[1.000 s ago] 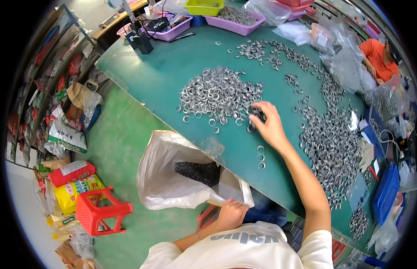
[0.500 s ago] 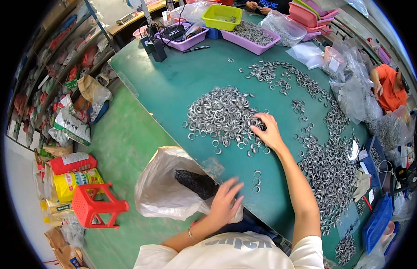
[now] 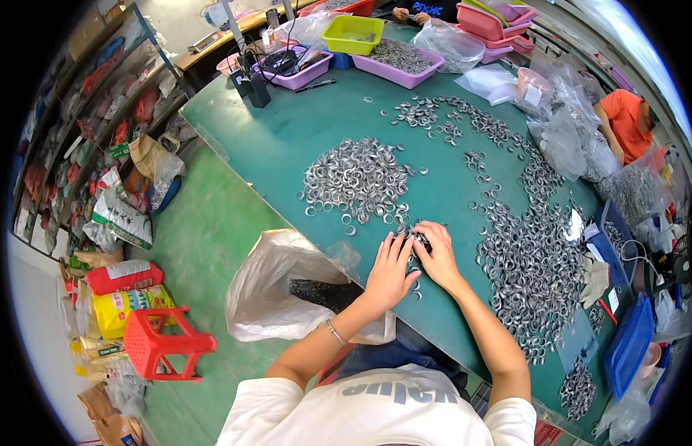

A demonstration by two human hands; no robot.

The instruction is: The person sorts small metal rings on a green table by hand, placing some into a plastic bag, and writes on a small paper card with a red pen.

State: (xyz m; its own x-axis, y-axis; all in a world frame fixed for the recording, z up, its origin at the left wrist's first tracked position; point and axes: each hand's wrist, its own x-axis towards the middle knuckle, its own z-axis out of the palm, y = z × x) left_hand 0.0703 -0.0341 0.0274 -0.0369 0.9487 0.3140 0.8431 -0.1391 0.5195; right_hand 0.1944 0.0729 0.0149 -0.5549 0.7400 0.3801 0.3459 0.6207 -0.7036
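Meeting over metal rings (image 3: pixel 420 244), left hand (image 3: pixel 389 273) and right hand (image 3: pixel 438 259), grip impossible to tell, could spill some off the near left of the table (image 3: pixel 264 141) through loose cupping

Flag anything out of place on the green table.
One minor oddity: a lone ring-like piece lies beyond the ring pile, apart from the scattered rings, near the filled lilac tray. No damage shows.

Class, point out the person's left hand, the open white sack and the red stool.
Left hand (image 3: pixel 390 276): head view, back of the hand.
White sack (image 3: pixel 265 288): head view, inner wall.
Red stool (image 3: pixel 140 345): head view, seat.
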